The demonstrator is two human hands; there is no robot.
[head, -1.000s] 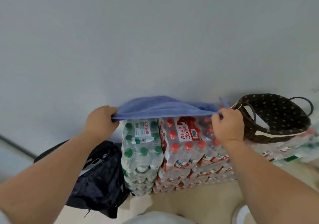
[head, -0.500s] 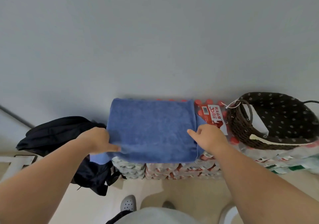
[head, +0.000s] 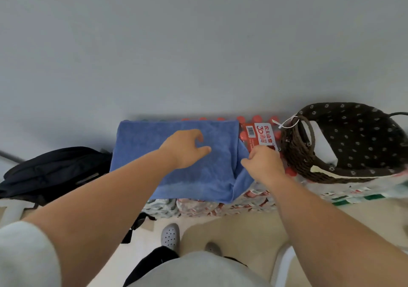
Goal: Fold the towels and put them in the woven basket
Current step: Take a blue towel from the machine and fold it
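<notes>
Blue towel [head: 141, 154], folded to a rectangle, flat on top of the shrink-wrapped packs of bottled water [head: 220, 207] stacked against the far grey wall [head: 198, 43]. Near edge of it hanging slightly over the front of the packs.

Left hand [head: 185, 147] over the middle of the blue towel, thumb stretched toward the right, fingers loosely bent and apart, gripping nothing. Cannot tell whether pressing on the cloth or just above it.

Right hand [head: 263, 165] at the towel's right edge, towards the near corner, fingertips closed together in a pinch on the cloth. Right edge lifted there into a raised flap, clear of the layer below.

Just right of the towel, uncovered red bottle caps [head: 257, 118] and a red-and-white pack label [head: 262, 134] with a barcode.

Further right, woven basket [head: 295, 154], dark brown, tilted toward the camera, resting on more packs of bottles. Dark lining with small pale flowers inside, a loop handle at its left side with a white tag [head: 284, 124] tied on, a second handle at the far right. Not touching the towel; the label and caps in between.

Left of the packs, a black backpack [head: 55, 167], slumped. On the pale floor [head: 231, 227] below, a grey perforated clog [head: 169, 236].
</notes>
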